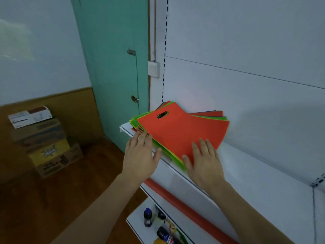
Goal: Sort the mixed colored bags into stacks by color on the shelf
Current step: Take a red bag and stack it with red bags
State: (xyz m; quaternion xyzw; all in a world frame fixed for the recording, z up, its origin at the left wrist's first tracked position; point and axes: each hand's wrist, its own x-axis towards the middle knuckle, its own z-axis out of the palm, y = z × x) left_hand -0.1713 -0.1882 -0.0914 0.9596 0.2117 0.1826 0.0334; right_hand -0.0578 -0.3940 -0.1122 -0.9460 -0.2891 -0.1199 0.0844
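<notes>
1. Shelf (255, 166): white, wall-mounted; the mixed pile is carried at its left end, close to the front edge. No separate colour stacks are seen yet.
2. Bags (179, 131): a fanned pile of red and green bags, with a red one with a cut-out handle on top. Several corners overhang the front lip.
3. Right hand (204, 160): laid flat on the top red bag, fingers straight, nothing gripped.
4. Left hand (140, 152): open, fingertips touching the pile's left edge.
5. Risk: thin bags are judged slippery; if the top one is dragged under a flat palm, lower layers may be pulled off the lip toward the bottles (165, 231) below.
</notes>
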